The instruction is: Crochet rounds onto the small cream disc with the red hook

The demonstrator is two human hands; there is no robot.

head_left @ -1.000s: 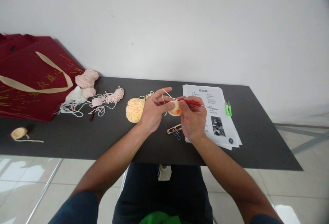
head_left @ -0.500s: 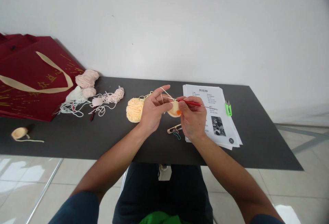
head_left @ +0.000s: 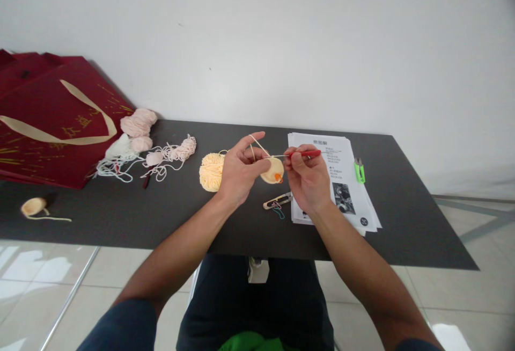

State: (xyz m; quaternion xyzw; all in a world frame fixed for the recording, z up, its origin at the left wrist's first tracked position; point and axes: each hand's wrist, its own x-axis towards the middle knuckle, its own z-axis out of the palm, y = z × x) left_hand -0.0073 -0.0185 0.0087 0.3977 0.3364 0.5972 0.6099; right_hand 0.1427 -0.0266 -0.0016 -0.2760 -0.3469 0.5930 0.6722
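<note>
My left hand (head_left: 240, 171) pinches a small round cream crochet piece (head_left: 272, 170) between thumb and fingers. A strand of yarn (head_left: 260, 145) runs over its raised index finger down to the piece. An orange stitch marker (head_left: 278, 178) shows at the piece's lower right edge. My right hand (head_left: 308, 179) is closed on the red handle of a crochet hook (head_left: 309, 153), whose metal shaft points left to the top edge of the piece. Whether a loop sits on the hook's tip is too small to tell. Left of my left hand lies a pale yellow yarn ball (head_left: 211, 172).
Printed sheets (head_left: 341, 179) lie under and beyond my right hand, with green thread snips (head_left: 359, 170) at their right. A beige cutter-like tool (head_left: 277, 201) rests in front. Pink yarn (head_left: 183, 148), a dark red bag (head_left: 52, 120) and a cream crocheted cup (head_left: 34, 207) are farther left.
My right hand has moved slightly right, away from the crochet piece, and the hook has drawn back with it. More of the piece and the orange marker now shows. My left hand stays nearly still.
</note>
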